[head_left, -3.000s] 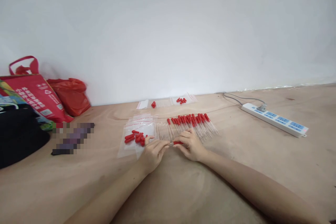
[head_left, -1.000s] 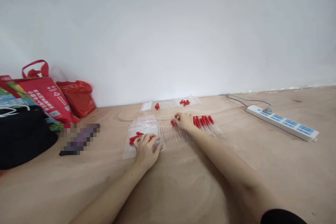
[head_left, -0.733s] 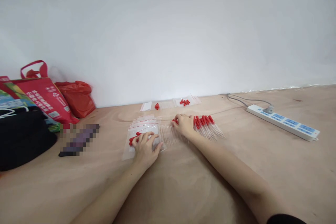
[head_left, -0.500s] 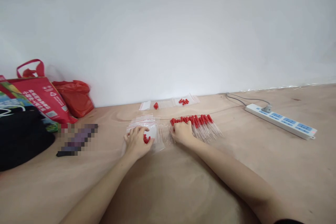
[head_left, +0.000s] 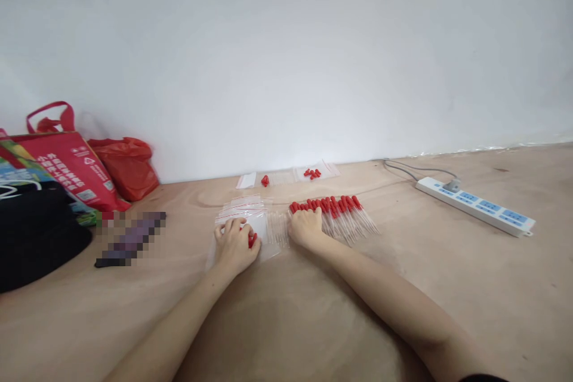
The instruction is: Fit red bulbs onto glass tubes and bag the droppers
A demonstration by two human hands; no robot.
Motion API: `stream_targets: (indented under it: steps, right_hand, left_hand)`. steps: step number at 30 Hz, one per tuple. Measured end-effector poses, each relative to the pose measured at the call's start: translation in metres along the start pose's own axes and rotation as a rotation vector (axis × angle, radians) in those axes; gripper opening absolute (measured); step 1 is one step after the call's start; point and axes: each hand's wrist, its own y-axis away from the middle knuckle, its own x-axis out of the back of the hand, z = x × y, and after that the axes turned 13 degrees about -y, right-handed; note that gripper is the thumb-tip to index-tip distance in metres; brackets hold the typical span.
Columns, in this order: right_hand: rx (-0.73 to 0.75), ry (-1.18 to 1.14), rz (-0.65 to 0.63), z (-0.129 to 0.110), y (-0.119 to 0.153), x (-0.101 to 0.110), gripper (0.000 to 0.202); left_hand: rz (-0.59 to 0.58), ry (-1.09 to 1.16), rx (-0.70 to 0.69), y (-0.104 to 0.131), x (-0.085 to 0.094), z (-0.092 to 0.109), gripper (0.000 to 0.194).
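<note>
A pale wall point(head_left: 322, 71) rose behind the wooden table point(head_left: 286, 322). At the left stood a red printed shopping bag point(head_left: 67, 167), a black hat point(head_left: 40, 233) in front of it and a crumpled red plastic bag point(head_left: 128, 167) just beside it. Well over to the right lay a white power strip point(head_left: 474, 207) with a grey plug in it. Near the middle, red-topped droppers point(head_left: 347, 215) lay side by side, tops toward the wall; left of them was a stack of clear zip bags point(head_left: 244, 208). The left hand point(head_left: 235, 246) curved over that stack, its fingers spread; the right hand point(head_left: 307, 228) was curled at the left end of the droppers. Whether either was clamped on anything could not be told. Between the hands lay bare clear tubes point(head_left: 278, 230). Smallest were the loose red bulbs point(head_left: 253, 240), on the zip bags and partly hidden by the left hand.
</note>
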Motion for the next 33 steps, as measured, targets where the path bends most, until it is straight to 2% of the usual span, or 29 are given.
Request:
stream_targets:
  steps: [5, 9, 11, 15, 19, 23, 29, 33]
  right_hand:
    - [0.106, -0.012, 0.189, 0.02, 0.021, 0.009, 0.027]
    - [0.259, -0.077, 0.246, 0.051, 0.04, 0.008, 0.02]
    - [0.392, -0.146, 0.25, 0.065, 0.048, 0.004, 0.019]
    - [0.616, -0.295, 0.285, 0.082, 0.06, -0.004, 0.02]
    - [0.654, -0.361, 0.28, 0.081, 0.067, -0.006, 0.024]
    - [0.656, -0.376, 0.235, 0.076, 0.07, -0.004, 0.025]
    - [0.678, -0.4, 0.202, 0.073, 0.072, -0.005, 0.025]
    - [0.71, -0.431, 0.188, 0.07, 0.074, -0.006, 0.022]
  left_hand:
    - [0.152, 0.042, -0.035, 0.001, -0.007, 0.001, 0.011]
    - [0.249, 0.144, -0.027, 0.001, -0.001, 0.007, 0.011]
    - [0.252, 0.251, -0.053, 0.002, 0.004, 0.014, 0.011]
    - [0.172, 0.521, -0.151, 0.013, 0.005, 0.031, 0.015]
    - [0.128, 0.675, -0.224, 0.025, 0.0, 0.042, 0.018]
    - [0.116, 0.745, -0.261, 0.026, 0.0, 0.045, 0.023]
    - [0.115, 0.811, -0.246, 0.025, 0.004, 0.046, 0.023]
    - [0.081, 0.835, -0.179, 0.025, 0.004, 0.046, 0.021]
